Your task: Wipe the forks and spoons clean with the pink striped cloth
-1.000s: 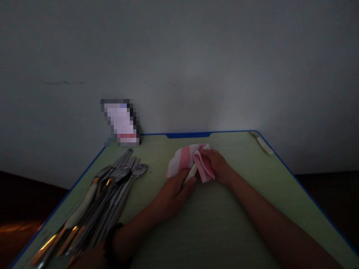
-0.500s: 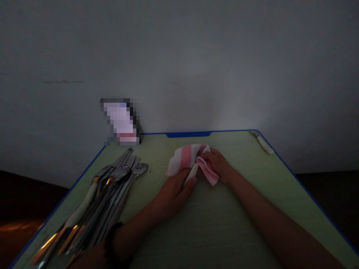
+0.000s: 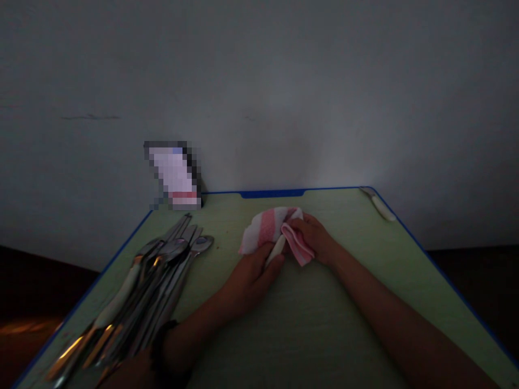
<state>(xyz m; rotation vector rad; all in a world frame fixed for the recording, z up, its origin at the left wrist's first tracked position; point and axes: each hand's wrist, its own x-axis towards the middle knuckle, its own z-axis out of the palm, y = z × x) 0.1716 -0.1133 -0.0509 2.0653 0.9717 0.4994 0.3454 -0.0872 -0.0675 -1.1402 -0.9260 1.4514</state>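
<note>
My left hand (image 3: 253, 275) is closed round the white handle of a piece of cutlery (image 3: 276, 252). The far end of that piece is hidden inside a pink and white striped cloth (image 3: 265, 227), so I cannot tell its kind. From the other side, my right hand (image 3: 314, 237) grips the cloth, bunched around the hidden end. One folded flap of the cloth hangs below the right fingers. Both hands are close together over the middle of the table (image 3: 308, 319).
On the left lies a pile of cutlery (image 3: 162, 281), with spoons and several long handles. Behind it a blurred-out phone-like screen (image 3: 174, 173) leans on the wall (image 3: 284, 97). A white-handled utensil (image 3: 381, 208) rests at the far right corner. Blue edging (image 3: 271, 194) borders the table.
The cloth and its hanging flap have shifted very slightly left. Both hands keep their hold, and the cutlery on the table has not moved.
</note>
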